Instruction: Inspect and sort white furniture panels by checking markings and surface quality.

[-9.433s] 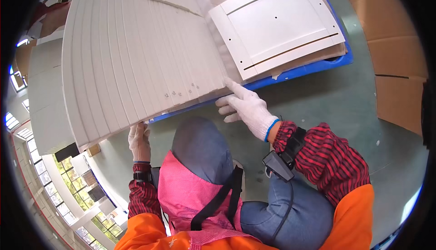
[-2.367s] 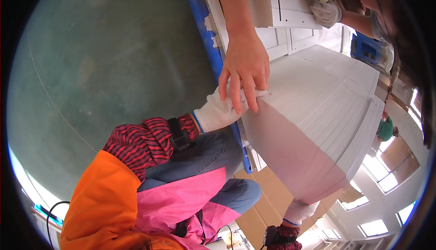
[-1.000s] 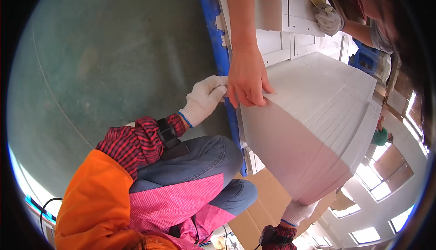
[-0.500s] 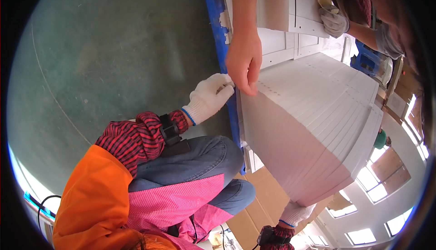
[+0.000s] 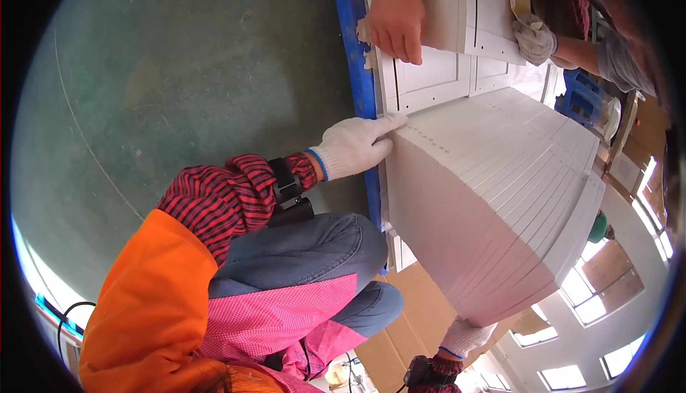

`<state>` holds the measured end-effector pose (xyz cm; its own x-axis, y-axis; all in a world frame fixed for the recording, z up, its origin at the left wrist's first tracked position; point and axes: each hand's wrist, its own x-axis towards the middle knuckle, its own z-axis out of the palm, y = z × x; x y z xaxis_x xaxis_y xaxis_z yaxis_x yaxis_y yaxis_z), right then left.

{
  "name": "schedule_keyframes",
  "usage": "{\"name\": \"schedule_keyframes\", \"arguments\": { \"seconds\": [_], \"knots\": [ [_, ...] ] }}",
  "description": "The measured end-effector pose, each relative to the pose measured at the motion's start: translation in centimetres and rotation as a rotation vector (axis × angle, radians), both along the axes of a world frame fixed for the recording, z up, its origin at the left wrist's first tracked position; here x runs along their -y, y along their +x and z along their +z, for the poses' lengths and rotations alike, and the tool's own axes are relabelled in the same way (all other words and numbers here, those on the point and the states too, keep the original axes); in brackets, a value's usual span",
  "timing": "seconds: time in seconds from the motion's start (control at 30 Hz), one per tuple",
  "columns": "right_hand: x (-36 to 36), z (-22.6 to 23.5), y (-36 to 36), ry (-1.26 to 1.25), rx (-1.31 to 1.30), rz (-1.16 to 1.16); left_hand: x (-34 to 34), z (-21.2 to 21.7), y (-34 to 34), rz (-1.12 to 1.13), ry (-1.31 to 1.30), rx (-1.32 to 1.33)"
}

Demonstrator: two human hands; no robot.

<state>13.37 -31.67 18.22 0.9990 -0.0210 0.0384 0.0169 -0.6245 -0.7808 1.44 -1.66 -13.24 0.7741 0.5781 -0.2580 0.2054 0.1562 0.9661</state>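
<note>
A stack of white panels [image 5: 493, 157] stands right of the middle, its many thin edges fanning toward the right. My left hand [image 5: 357, 146], in a white knit glove, grips the near corner of a panel, with one finger stretched along its top edge and the thumb against its side. At the stack's lower end my right hand [image 5: 466, 337], gloved too, holds a panel by its edge; its fingertips are hidden behind it. A co-worker's bare hand [image 5: 397, 25] hangs above the stack, near framed white panels [image 5: 432, 78].
Another gloved hand [image 5: 534, 39] holds a yellowish piece [image 5: 520, 1] at the upper right. Blue covering [image 5: 351, 43] lines the bench edge. Brown cardboard [image 5: 400, 321] lies below the stack; green floor [image 5: 186, 93] spreads left. A blue crate [image 5: 579, 98] sits far right.
My left hand has moved right, from the bench edge onto the panel's corner, and its finger has straightened. The co-worker's bare hand has drawn back upward. My right hand stays in place.
</note>
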Motion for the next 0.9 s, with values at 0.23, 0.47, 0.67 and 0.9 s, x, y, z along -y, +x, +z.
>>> {"name": "schedule_keyframes", "arguments": {
  "seconds": [0.23, 0.47, 0.67, 0.9],
  "knots": [
    [-0.2, 0.0, 0.0, 0.102, 0.004, -0.12, 0.3, -0.9, 0.6, -0.025, -0.126, 0.038],
    [-0.7, -0.3, -0.1, 0.133, 0.009, -0.119, -0.3, -0.4, 0.5, -0.08, 0.033, -0.003],
    [-2.7, -0.6, -0.8, 0.119, 0.03, -0.123, -0.9, 0.7, -0.1, -0.154, -0.144, -0.094],
    [0.5, -0.3, 0.0, -0.016, 0.071, -0.066, -0.3, 1.0, -0.1, -0.13, -0.078, 0.024]
  ]
}}
